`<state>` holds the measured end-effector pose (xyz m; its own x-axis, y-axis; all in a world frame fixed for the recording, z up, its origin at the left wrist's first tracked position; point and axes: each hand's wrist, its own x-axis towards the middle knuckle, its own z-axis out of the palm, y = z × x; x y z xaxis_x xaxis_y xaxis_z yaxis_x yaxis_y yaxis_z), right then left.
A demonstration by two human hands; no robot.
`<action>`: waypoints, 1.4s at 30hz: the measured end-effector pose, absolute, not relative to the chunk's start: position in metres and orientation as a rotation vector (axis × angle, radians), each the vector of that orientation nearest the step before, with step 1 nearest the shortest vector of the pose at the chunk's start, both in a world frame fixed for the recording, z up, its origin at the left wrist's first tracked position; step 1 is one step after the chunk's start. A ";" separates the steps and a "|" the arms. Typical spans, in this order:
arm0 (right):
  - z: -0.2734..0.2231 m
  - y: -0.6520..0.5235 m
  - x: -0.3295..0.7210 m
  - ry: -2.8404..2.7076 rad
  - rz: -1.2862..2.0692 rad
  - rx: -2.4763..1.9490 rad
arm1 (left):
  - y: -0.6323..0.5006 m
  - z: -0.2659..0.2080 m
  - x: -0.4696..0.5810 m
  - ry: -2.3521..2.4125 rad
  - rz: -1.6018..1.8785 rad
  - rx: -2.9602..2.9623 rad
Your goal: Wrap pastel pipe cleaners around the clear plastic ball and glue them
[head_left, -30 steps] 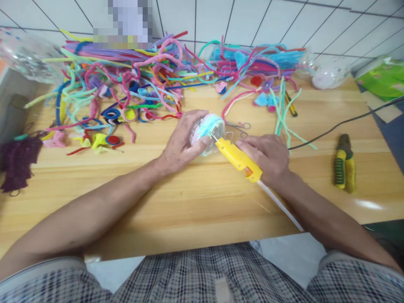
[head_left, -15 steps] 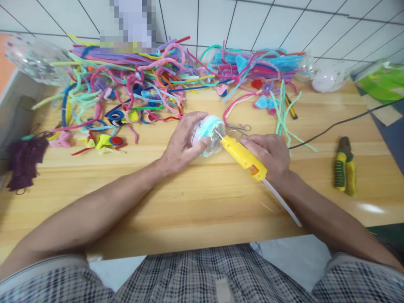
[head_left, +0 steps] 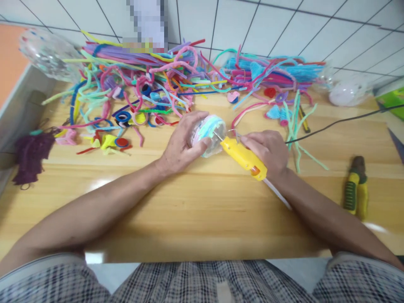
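Note:
My left hand (head_left: 186,141) is wrapped round a clear plastic ball (head_left: 217,148), its thumb across the near side. Bands of pastel pipe cleaner (head_left: 211,125) in blue, mint and lilac cover part of the ball. In my right hand (head_left: 268,151) is a yellow hot glue gun (head_left: 241,156), fingers closed on its handle. Its metal nozzle points up and left at the edge of the bands; whether it touches them I cannot tell. A whitish glue stick (head_left: 277,193) sticks out of its rear. Scissors (head_left: 235,134) lie partly hidden behind the gun.
Piled pipe cleaners (head_left: 132,75) in many colours line the wall side of the wooden table (head_left: 189,219). Yellow-and-green pliers (head_left: 356,189) lie at right. A black cord (head_left: 341,122) runs off right. A purple tassel bundle (head_left: 33,158) lies at left, and a clear balloon (head_left: 49,54) behind it.
The camera view has shifted, so the table's contents appear further right. Both hands keep nearly the same pose, with the glue gun's nozzle still at the ball.

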<state>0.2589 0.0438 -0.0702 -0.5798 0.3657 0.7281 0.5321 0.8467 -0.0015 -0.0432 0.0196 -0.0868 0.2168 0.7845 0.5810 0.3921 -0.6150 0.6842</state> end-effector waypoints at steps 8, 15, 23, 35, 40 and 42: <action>-0.065 0.044 0.264 -2.290 -0.364 -0.537 | 0.020 -0.083 -0.047 1.131 1.313 2.119; -0.070 0.045 0.261 -2.307 -0.365 -0.524 | 0.021 -0.084 -0.049 1.131 1.291 2.119; -0.066 0.044 0.260 -2.281 -0.471 -0.569 | 0.022 -0.088 -0.049 1.127 1.313 2.128; -0.073 0.046 0.261 -2.372 -0.399 -0.715 | 0.027 -0.081 -0.055 1.256 1.183 2.078; -0.073 0.049 0.263 -2.293 -0.439 -0.750 | 0.039 -0.079 -0.053 1.273 1.182 2.065; -0.071 0.050 0.263 -2.237 -0.471 -0.722 | 0.042 -0.078 -0.050 1.273 1.180 2.055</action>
<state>0.2627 0.0504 -0.0705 -0.5785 0.3543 0.7347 0.6206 0.7757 0.1145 -0.0504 0.0425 -0.0776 0.2088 0.8785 0.4298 0.4954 -0.4739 0.7280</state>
